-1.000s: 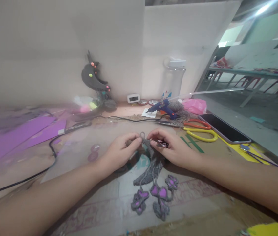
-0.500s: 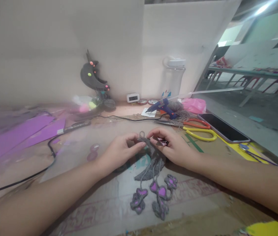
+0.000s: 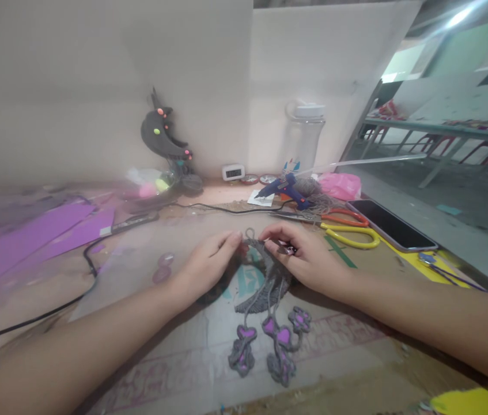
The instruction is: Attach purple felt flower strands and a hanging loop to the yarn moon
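Note:
A grey yarn-wrapped crescent moon point(image 3: 265, 294) lies on the table in front of me, with a small yarn loop at its top. Grey strands run down from it to yarn-edged ornaments with purple centres, hearts point(image 3: 283, 335) and flowers point(image 3: 299, 319) among them. My left hand point(image 3: 215, 256) pinches the crescent's upper left tip, thumb on top and its other fingers mostly hidden. On the upper right side, my right hand point(image 3: 298, 253) is closed round the crescent's edge. Something small, dark and pinkish shows under the right fingers; I cannot make out what it is.
Behind my hands lie a blue glue gun point(image 3: 284, 190), scissors point(image 3: 351, 227) with red and yellow handles, and a phone point(image 3: 393, 225). A clear bottle point(image 3: 304, 138) stands by the wall. Purple sheets point(image 3: 31, 236) and a black cable point(image 3: 92, 265) are at left.
My left thumb has drawn back to the left and upward from the crescent's upper part, uncovering more of it. My right hand stays almost still.

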`<action>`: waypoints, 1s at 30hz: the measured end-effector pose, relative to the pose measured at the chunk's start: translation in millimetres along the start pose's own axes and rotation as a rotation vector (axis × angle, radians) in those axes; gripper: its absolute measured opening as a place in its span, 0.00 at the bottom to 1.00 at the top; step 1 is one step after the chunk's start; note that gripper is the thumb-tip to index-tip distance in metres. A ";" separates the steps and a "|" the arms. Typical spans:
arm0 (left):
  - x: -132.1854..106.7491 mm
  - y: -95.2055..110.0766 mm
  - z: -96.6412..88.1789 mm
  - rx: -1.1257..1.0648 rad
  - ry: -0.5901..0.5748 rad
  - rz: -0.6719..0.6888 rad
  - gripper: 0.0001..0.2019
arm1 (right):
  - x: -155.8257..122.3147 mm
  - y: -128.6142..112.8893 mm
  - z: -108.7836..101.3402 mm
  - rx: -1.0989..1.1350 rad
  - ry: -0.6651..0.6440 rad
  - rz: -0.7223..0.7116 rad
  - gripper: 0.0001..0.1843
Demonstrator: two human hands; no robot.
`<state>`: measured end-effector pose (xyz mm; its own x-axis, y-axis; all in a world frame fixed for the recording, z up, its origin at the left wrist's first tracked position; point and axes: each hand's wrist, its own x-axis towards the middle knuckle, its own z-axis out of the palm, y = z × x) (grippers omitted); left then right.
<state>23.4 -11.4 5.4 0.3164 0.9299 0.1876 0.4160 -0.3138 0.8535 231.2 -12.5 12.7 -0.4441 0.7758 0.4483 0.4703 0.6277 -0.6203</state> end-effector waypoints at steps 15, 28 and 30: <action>-3.8 12.3 -0.8 0.012 -0.017 0.005 0.12 | 1.5 8.9 -10.0 -0.129 -0.082 -0.161 0.16; -4.1 8.1 -0.8 0.038 0.009 0.009 0.11 | 6.5 25.9 -15.6 -0.402 -0.059 -0.292 0.20; -4.2 8.4 -0.8 0.041 0.009 0.012 0.11 | 7.1 27.3 -14.8 -0.423 -0.044 -0.314 0.19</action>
<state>24.9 -17.8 12.2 0.3137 0.9277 0.2022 0.4472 -0.3322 0.8305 252.2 11.1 8.5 -0.6401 0.5485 0.5380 0.5723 0.8076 -0.1424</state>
